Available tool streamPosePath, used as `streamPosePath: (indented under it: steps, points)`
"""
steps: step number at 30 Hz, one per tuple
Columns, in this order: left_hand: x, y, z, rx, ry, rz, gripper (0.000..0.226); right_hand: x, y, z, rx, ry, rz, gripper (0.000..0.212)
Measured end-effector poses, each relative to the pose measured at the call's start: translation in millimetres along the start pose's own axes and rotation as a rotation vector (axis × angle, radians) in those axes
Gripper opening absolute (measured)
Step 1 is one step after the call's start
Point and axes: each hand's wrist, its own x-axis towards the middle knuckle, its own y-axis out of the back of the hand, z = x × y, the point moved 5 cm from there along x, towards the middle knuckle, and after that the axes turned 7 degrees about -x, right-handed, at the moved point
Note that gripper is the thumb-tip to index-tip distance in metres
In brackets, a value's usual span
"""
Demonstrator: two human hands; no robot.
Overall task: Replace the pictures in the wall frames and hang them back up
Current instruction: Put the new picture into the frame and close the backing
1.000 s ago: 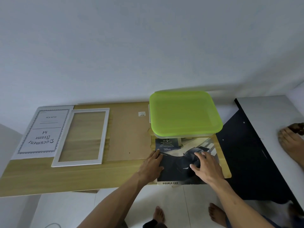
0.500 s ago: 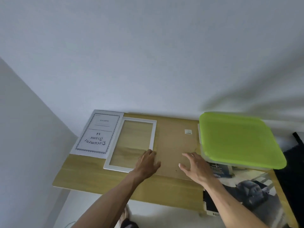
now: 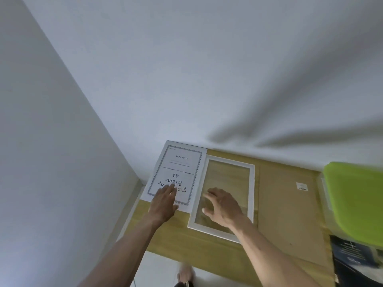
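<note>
Pale grey walls meet in a corner behind a wooden table (image 3: 207, 253) seen from above. Farthest left on it lies a printed insert sheet (image 3: 182, 164), text reading "Document Frame A4" upside down to the viewer, long axis running away toward the wall. Left hand (image 3: 164, 200) lies flat on its near end, fingers straight and together. Just beside it, edges parallel, lies a white picture frame (image 3: 253, 183) with a clear pane, same long-axis direction. Right hand (image 3: 222, 207) over the pane, fingers spread and loosely bent; contact cannot be told. Next right: brown backing board (image 3: 290, 214) flat on the table. Far right: lime-green lid (image 3: 356, 195) on a clear container, blurred; a dark poster (image 3: 352, 264) below it.
</note>
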Motion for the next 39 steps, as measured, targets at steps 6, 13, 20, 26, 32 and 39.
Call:
streamPosePath:
  steps: [6, 13, 20, 26, 32, 39]
  points:
    - [1, -25, -54, 0.064, -0.058, -0.136, 0.066, 37, -38, -56, -0.142, 0.090, -0.098, 0.060]
    - [1, -30, -63, 0.156, -0.321, 0.040, 0.032, 52, -55, -71, -0.252, 0.080, -0.110, 0.051]
    - [-1, -5, -65, 0.123, -0.496, 0.295, 0.008, 57, -51, -71, -0.185, 0.051, 0.060, 0.035]
    - [12, 60, -64, -0.066, -0.425, 0.482, 0.043, 77, 3, -55, 0.098, -0.065, 0.285, 0.020]
    - [40, 134, -80, -0.430, -0.117, 0.485, 0.035, 89, 85, -28, 0.695, -0.225, 0.314, 0.010]
    - [57, 202, -59, -1.204, 0.039, 0.400, 0.043, 87, 155, 5, 1.126, -0.333, 0.502, 0.009]
